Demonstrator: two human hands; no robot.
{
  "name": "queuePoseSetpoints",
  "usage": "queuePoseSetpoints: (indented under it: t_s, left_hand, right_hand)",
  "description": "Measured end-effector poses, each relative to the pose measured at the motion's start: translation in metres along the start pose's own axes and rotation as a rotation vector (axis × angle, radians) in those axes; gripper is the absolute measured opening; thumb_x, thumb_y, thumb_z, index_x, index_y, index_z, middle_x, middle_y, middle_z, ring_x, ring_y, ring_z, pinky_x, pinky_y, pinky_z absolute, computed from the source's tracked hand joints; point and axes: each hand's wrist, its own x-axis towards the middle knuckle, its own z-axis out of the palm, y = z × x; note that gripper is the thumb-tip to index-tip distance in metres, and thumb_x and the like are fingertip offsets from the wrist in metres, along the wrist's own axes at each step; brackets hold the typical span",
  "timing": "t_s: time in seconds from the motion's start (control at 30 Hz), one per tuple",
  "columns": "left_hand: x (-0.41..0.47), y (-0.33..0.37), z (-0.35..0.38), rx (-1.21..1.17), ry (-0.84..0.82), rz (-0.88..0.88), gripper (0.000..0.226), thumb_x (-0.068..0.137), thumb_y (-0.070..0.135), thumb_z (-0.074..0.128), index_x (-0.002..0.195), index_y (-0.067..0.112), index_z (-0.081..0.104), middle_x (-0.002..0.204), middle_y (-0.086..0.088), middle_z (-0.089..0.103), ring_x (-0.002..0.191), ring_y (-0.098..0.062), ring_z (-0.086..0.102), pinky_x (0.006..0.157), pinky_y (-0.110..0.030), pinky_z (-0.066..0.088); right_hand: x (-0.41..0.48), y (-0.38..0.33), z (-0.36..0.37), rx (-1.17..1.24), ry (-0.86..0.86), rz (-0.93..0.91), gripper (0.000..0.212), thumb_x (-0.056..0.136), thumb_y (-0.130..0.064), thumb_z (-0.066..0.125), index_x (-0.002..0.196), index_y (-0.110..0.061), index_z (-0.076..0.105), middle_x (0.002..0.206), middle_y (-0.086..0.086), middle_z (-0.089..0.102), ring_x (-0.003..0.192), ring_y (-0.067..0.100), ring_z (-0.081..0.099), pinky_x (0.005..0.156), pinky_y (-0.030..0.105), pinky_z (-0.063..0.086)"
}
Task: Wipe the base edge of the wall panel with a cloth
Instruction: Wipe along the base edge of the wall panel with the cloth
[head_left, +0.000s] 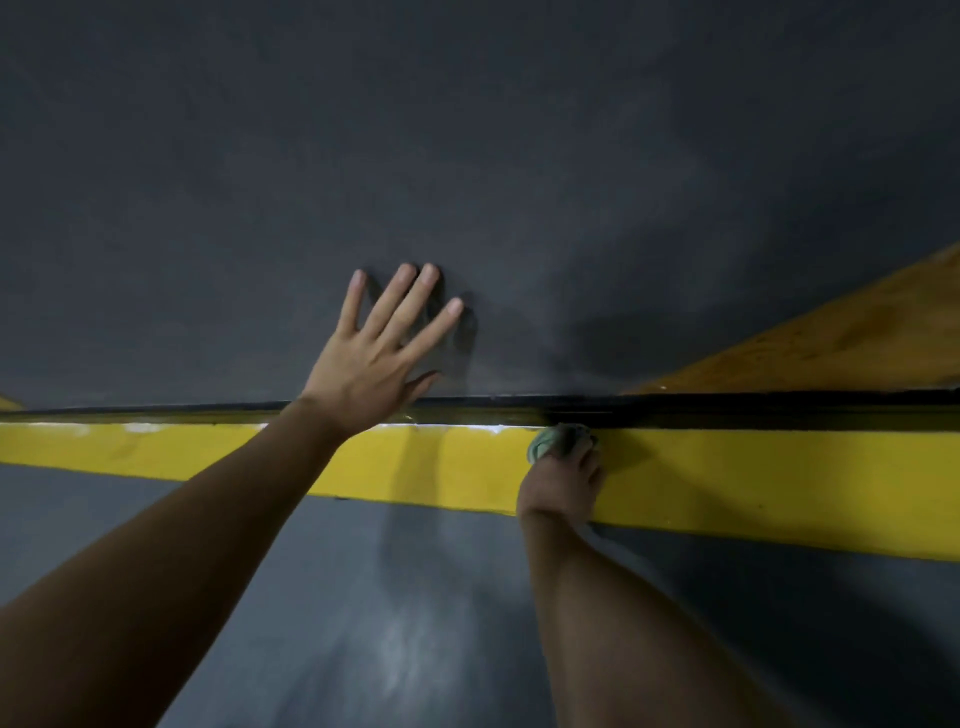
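View from a head camera, looking down at the foot of a dark grey wall panel (467, 156). One bright yellow stripe (779, 488) runs across the whole width and serves as the landmark here. Just above the stripe runs the panel's base edge (727, 410), a thin black line. Below the stripe is a grey floor (363, 623) with a dull sheen.

Left of centre, the left hand (374, 358) reaches over the stripe and lies flat on the panel above it. Its fingers are straight and spread wide, holding nothing, probably bracing the person.

Right of centre, the right hand (563, 483) lies over the stripe with its fingers closed round a pale green cloth (556, 440). The cloth is bunched into a small wad at the stripe's upper border, touching the base edge.

Far right, above the stripe, one ochre diagonal band (831, 332) slants up the panel.

The cloth looks soft, light and limp. It would likely flop if held by a corner, so gathering it into a wad under the fingertips, as here, suits pressing it into the narrow edge. It seems in no way fragile.

Counted: two hands, one cloth, one wall panel, one yellow stripe, one ochre band.
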Motion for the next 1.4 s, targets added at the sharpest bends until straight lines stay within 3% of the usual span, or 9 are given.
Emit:
queuePoseSetpoints:
  t_s: [0.1,0.23,0.33,0.5,0.63,0.8,0.97,1.2,1.4]
  left_hand:
    - [-0.022,-0.005,0.035,-0.019,0.072,-0.012,0.091,0.103,0.058,0.05,0.168,0.02,-0.002,0.171,-0.015,-0.019,0.16,-0.033,-0.013,0.126,-0.06,-0.009]
    - [-0.051,-0.026,0.08,-0.161,0.163,-0.032,0.09,0.101,0.052,0.05,0.167,0.023,-0.003,0.172,-0.009,-0.02,0.159,-0.028,-0.016,0.124,-0.059,-0.016]
    - [-0.072,-0.06,0.121,-0.098,0.32,0.041,0.076,0.106,0.048,0.046,0.168,0.021,0.012,0.174,-0.011,-0.008,0.161,-0.028,-0.006,0.126,-0.059,-0.005]
    - [-0.089,-0.094,0.168,-0.054,0.494,0.089,0.068,0.106,0.044,0.048,0.166,0.022,0.025,0.174,-0.006,0.01,0.161,-0.023,0.007,0.128,-0.047,0.001]
    - [-0.091,-0.096,0.167,-0.141,0.577,0.121,0.066,0.104,0.036,0.046,0.166,0.022,0.026,0.171,-0.004,0.022,0.158,-0.018,0.021,0.127,-0.045,0.002]
    - [-0.112,-0.101,0.183,-0.226,0.603,-0.009,0.069,0.101,0.028,0.049,0.166,0.027,0.025,0.171,0.002,0.025,0.157,-0.016,0.022,0.126,-0.046,0.0]
    - [-0.115,-0.101,0.188,-0.264,0.598,-0.017,0.068,0.104,0.029,0.041,0.168,0.025,0.017,0.173,0.001,0.018,0.159,-0.019,0.015,0.126,-0.046,-0.006]
    - [-0.123,-0.109,0.178,-0.264,0.518,0.02,0.072,0.104,0.022,0.04,0.168,0.023,0.009,0.175,-0.002,0.007,0.161,-0.021,0.008,0.127,-0.047,-0.011]
    - [-0.148,-0.141,0.195,-0.231,0.478,0.164,0.08,0.102,0.012,0.053,0.168,0.019,0.009,0.175,-0.006,0.005,0.161,-0.024,0.006,0.13,-0.042,-0.002]
  right_hand:
    - [-0.003,-0.015,0.012,-0.064,0.058,0.058,0.035,0.079,-0.014,0.069,0.112,-0.002,0.071,0.126,0.027,0.056,0.112,0.042,0.052,0.094,0.045,0.041]
    - [-0.002,-0.031,0.026,-0.12,0.155,0.145,0.042,0.088,-0.015,0.041,0.116,0.006,0.065,0.124,0.032,0.054,0.109,0.043,0.052,0.09,0.046,0.04]
    - [0.003,-0.033,0.043,-0.274,0.248,0.183,0.049,0.088,-0.012,0.032,0.125,0.009,0.056,0.123,0.031,0.053,0.103,0.042,0.05,0.084,0.047,0.038]
    - [0.007,-0.047,0.066,-0.386,0.39,0.22,0.042,0.091,-0.005,0.044,0.13,0.008,0.051,0.128,0.029,0.048,0.109,0.043,0.046,0.086,0.049,0.037]
    - [-0.004,-0.079,0.087,-0.424,0.383,0.22,0.044,0.091,-0.007,0.048,0.132,0.006,0.051,0.131,0.027,0.047,0.113,0.042,0.045,0.089,0.05,0.036]
    - [-0.028,-0.146,0.129,-0.525,0.31,0.138,0.054,0.093,-0.015,0.045,0.146,-0.005,0.038,0.142,0.017,0.038,0.124,0.035,0.04,0.098,0.046,0.035]
    - [-0.049,-0.207,0.178,-0.555,0.284,0.001,0.051,0.092,-0.013,0.044,0.143,-0.008,0.045,0.139,0.016,0.044,0.123,0.035,0.044,0.098,0.046,0.038]
    - [-0.055,-0.186,0.152,-0.534,0.096,-0.244,0.066,0.089,-0.017,0.055,0.151,-0.017,0.033,0.15,0.008,0.035,0.131,0.03,0.035,0.106,0.04,0.033]
    - [-0.046,-0.17,0.16,-0.387,0.185,-0.292,0.067,0.085,-0.026,0.068,0.147,-0.014,0.045,0.141,0.013,0.048,0.12,0.035,0.045,0.099,0.042,0.039]
